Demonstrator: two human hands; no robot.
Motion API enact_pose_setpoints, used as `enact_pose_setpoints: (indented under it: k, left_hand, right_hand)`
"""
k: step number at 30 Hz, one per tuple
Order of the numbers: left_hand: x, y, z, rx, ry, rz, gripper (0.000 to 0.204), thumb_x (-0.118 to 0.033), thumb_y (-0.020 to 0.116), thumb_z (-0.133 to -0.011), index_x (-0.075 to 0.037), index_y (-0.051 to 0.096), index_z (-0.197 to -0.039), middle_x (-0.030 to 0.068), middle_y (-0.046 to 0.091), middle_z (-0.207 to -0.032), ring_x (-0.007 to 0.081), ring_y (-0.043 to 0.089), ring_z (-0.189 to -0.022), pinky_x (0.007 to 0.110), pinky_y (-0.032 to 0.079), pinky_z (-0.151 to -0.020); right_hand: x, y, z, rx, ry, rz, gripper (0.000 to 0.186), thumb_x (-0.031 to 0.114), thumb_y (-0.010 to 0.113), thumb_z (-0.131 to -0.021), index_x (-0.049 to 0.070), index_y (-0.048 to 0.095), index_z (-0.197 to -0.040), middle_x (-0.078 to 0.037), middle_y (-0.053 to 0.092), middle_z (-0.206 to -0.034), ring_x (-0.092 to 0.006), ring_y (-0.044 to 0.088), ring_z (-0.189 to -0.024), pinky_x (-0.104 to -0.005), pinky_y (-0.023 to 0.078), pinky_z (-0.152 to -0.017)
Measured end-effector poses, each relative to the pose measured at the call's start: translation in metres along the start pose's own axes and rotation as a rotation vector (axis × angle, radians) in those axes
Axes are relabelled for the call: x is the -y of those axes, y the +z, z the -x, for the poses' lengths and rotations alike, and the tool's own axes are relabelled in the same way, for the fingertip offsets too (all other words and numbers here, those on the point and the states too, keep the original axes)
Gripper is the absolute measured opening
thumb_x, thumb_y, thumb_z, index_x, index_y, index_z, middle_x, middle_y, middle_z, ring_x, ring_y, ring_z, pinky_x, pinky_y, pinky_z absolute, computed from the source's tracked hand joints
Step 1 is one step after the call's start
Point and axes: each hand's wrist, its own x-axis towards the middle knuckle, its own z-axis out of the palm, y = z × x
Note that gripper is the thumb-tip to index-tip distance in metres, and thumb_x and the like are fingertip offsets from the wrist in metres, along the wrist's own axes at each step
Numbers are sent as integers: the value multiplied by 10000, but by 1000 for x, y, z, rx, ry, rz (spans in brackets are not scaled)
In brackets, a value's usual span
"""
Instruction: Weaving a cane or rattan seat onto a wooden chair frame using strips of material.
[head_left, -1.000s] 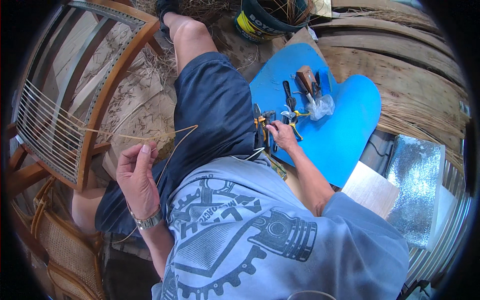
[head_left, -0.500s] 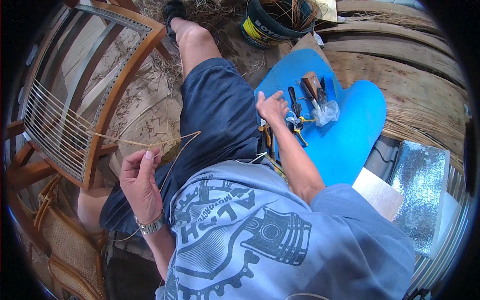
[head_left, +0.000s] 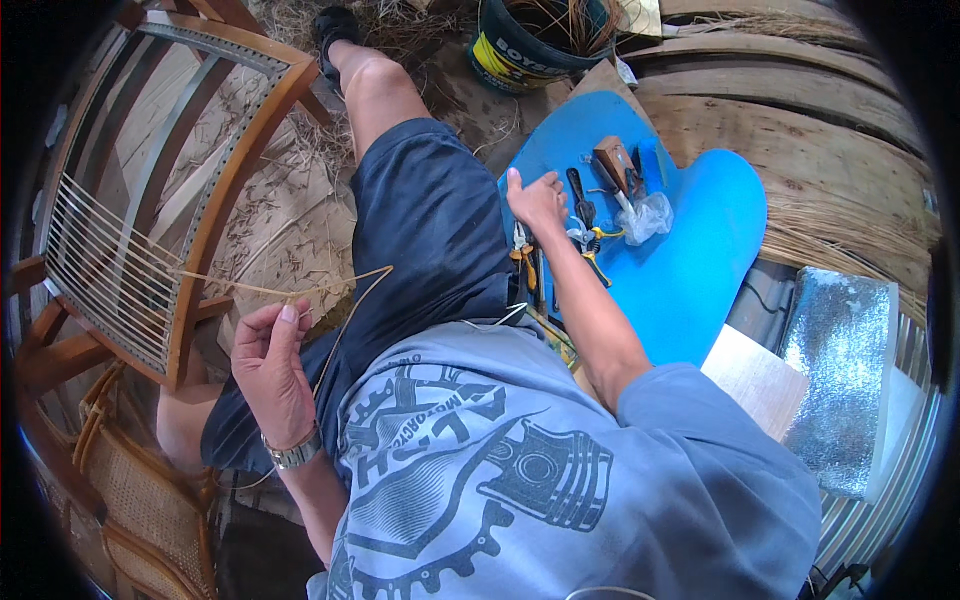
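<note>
My left hand [head_left: 272, 375] pinches a thin cane strand [head_left: 345, 283] between thumb and fingertips. The strand runs from the side rail of a wooden chair frame [head_left: 232, 170], loops over my thigh and trails back down. Several parallel strands [head_left: 108, 270] are strung across the frame's lower part. My right hand [head_left: 540, 207], fingers apart and nothing visible in it, is over a blue plastic seat [head_left: 690, 270]. Beside it lie pliers with orange handles [head_left: 524, 250], a black-handled tool [head_left: 577, 190] and yellow-handled pliers [head_left: 598, 270].
A wooden block tool [head_left: 612, 163] and a clear plastic bag [head_left: 648, 218] rest on the blue seat. A dark bucket [head_left: 520, 65] holding cane stands ahead. A silvery foil sheet [head_left: 838, 370] lies to the right, a woven cane chair [head_left: 140, 475] at the lower left.
The whole view has shifted slightly. My right hand stays over the blue seat with its fingers spread; my left keeps its pinch on the cane strand.
</note>
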Motion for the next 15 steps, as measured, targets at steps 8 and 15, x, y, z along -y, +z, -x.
enact_pose_setpoints:
  k: [8, 15]
  left_hand:
    - [-1, -2, 4, -15, 6, 0, 107, -33, 652, -920, 4, 618, -1014, 144, 700, -979, 182, 681, -920, 286, 551, -832]
    - [1, -4, -8, 5, 4, -7, 100, -32, 648, -922, 4, 619, -1011, 141, 699, -979, 185, 681, -915, 291, 546, -839]
  right_hand:
    - [-1, -12, -11, -385, -682, -392, 728, 322, 654, -894, -60, 345, -1432, -293, 457, -1397, -397, 495, -1260, -424, 376, -1076]
    - [-152, -76, 16, 5, -574, 89, 957, 462, 777, -761, -8, 324, -1460, -245, 445, -1423, -400, 459, -1296, -442, 368, -1096]
